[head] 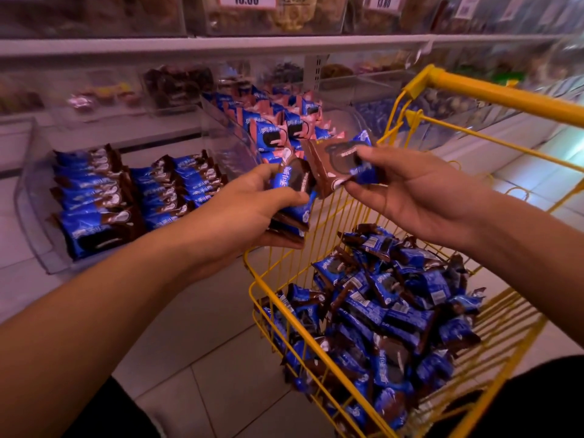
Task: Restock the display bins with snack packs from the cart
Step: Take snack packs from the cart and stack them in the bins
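Holding a small stack of blue-and-brown snack packs (292, 197), the left hand (243, 210) had thumb on top and fingers curled under, clamped firm, just left of the cart's near-left rim. Right hand (420, 197) pinched one brown-faced pack (339, 167) between thumb and fingertips, palm facing up-left, rest of the fingers loosely spread; that pack sat touching or nearly touching the top of the left hand's stack, can't tell which. Both hands were above the yellow wire cart (316, 349), between it and the shelf. Cart basket held a loose heap of same packs (388, 314), jumbled, filling the lower right of the scene. Cart handle (505, 94) ran across far right. Left, on the low shelf, a clear display bin (31, 216) held packs in neat rows (126, 194), lying tilted and overlapping, two or three columns. Farther back, just beside it to the right, another clear bin with blue-and-pink packs (278, 124) stacked up. Upper shelf carried clear bins of brownish snacks, blurred, with price tags (246, 0) reading 13.80. Tiled floor (202, 358) below.
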{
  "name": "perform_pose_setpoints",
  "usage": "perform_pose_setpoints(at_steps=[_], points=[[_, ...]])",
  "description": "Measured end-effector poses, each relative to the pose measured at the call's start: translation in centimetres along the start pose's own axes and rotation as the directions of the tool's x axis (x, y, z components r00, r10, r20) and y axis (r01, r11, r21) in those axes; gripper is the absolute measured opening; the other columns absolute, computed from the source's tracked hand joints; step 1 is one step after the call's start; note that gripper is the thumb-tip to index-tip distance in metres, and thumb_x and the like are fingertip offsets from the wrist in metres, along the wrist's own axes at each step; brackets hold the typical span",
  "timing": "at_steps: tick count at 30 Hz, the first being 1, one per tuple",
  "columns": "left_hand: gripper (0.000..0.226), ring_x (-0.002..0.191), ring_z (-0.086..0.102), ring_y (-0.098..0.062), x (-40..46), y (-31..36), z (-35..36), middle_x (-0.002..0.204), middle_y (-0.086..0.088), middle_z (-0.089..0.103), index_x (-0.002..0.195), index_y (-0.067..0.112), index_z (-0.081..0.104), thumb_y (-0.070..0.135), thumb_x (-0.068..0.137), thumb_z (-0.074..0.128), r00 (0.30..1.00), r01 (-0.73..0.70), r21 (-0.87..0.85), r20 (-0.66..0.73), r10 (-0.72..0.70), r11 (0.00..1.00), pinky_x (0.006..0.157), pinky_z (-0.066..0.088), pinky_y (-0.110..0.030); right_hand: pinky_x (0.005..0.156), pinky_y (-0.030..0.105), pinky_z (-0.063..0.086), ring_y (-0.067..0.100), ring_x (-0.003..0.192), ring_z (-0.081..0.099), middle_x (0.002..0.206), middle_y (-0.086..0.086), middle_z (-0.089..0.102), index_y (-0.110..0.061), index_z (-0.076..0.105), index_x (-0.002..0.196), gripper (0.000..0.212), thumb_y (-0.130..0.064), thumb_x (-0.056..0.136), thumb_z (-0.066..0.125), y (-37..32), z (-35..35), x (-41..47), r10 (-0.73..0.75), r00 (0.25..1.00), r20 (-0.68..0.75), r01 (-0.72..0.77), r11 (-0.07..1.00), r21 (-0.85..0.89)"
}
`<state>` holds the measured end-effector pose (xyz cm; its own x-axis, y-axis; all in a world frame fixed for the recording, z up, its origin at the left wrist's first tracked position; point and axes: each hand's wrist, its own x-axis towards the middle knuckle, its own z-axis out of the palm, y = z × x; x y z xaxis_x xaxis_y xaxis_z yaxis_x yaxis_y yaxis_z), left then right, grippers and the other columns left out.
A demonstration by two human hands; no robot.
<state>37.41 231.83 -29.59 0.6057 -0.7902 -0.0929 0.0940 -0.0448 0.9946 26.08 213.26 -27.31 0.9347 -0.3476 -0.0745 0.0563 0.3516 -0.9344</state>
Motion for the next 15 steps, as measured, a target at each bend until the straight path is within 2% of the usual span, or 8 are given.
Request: perform_pose_setpoints(at_steps=[2, 5, 7, 9, 12, 13, 15], points=[[0.035, 0.091, 0.072, -0.035, 0.0, -0.2, -0.1, 0.11, -0.018, 0.07, 0.123, 0.023, 0.06, 0.009, 0.091, 0.064, 0.999, -0.036, 0.048, 0.018, 0.035, 0.998, 0.065, 0.061, -0.035, 0.072, 0.025, 0.059, 0.016, 0.088, 0.072, 0.105, 0.009, 0.074, -0.013, 0.068, 0.1, 0.023, -0.014, 0.077, 0.069, 0.2, 0.1, -0.1, -0.002, 0.999, 0.05, 0.008, 0.992, -0.124], [0.041, 0.086, 0.074, -0.031, -0.1, -0.4, -0.6, 0.109, -0.013, 0.069, 0.125, 0.029, 0.057, 0.01, 0.089, 0.068, 0.997, -0.077, 0.105, 0.028, 0.074, 0.992, 0.067, 0.061, -0.033, 0.074, 0.033, 0.059, 0.016, 0.088, 0.07, 0.104, 0.005, 0.072, -0.016, 0.06, 0.109, 0.036, -0.019, 0.074, 0.07, 0.2, 0.1, -0.1, -0.033, 0.999, 0.028, 0.037, 0.989, -0.144], [0.045, 0.085, 0.074, -0.027, -0.1, -0.4, -0.9, 0.111, -0.01, 0.069, 0.129, 0.028, 0.054, 0.011, 0.089, 0.068, 0.996, -0.09, 0.12, 0.028, 0.088, 0.989, 0.069, 0.061, -0.033, 0.067, 0.027, 0.053, 0.013, 0.081, 0.066, 0.102, 0.0, 0.071, -0.022, 0.061, 0.113, 0.038, -0.022, 0.076, 0.068, 0.1, 0.3, -0.1, -0.06, 0.998, 0.002, 0.06, 0.987, -0.152], [0.047, 0.085, 0.074, -0.026, -0.1, -0.5, -0.9, 0.112, -0.011, 0.068, 0.132, 0.025, 0.052, 0.012, 0.09, 0.067, 0.995, -0.101, 0.113, 0.023, 0.099, 0.988, 0.07, 0.06, -0.032, 0.064, 0.025, 0.046, 0.013, 0.077, 0.062, 0.093, 0.0, 0.07, -0.022, 0.063, 0.102, 0.028, -0.022, 0.074, 0.068, 0.3, 0.7, 0.0, -0.071, 0.997, -0.001, 0.07, 0.989, -0.131], [0.046, 0.087, 0.074, -0.024, 0.0, -0.5, -0.9, 0.114, -0.011, 0.068, 0.133, 0.022, 0.051, 0.01, 0.091, 0.065, 0.993, -0.121, 0.099, 0.0, 0.122, 0.988, 0.068, 0.06, -0.029, 0.068, 0.03, 0.053, 0.016, 0.076, 0.063, 0.079, 0.003, 0.067, -0.017, 0.058, 0.08, 0.016, -0.017, 0.069, 0.07, 0.9, 1.3, 0.0, -0.085, 0.996, 0.025, 0.087, 0.992, -0.093], [0.046, 0.088, 0.074, -0.024, 0.0, -0.5, -1.0, 0.114, -0.01, 0.069, 0.133, 0.022, 0.051, 0.01, 0.091, 0.065, 0.991, -0.129, 0.102, -0.005, 0.13, 0.986, 0.069, 0.06, -0.029, 0.067, 0.031, 0.057, 0.017, 0.075, 0.064, 0.08, 0.004, 0.067, -0.014, 0.059, 0.082, 0.017, -0.016, 0.07, 0.071, 1.2, 1.5, 0.0, -0.091, 0.995, 0.033, 0.094, 0.991, -0.098], [0.049, 0.092, 0.074, -0.022, 0.1, -0.6, -1.2, 0.114, -0.007, 0.071, 0.136, 0.022, 0.048, 0.01, 0.092, 0.065, 0.99, -0.137, 0.12, -0.01, 0.139, 0.983, 0.074, 0.06, -0.032, 0.063, 0.031, 0.058, 0.017, 0.078, 0.066, 0.092, 0.007, 0.07, -0.007, 0.061, 0.104, 0.027, -0.013, 0.078, 0.068, 1.6, 2.0, 0.0, -0.101, 0.994, 0.04, 0.105, 0.99, -0.097]])
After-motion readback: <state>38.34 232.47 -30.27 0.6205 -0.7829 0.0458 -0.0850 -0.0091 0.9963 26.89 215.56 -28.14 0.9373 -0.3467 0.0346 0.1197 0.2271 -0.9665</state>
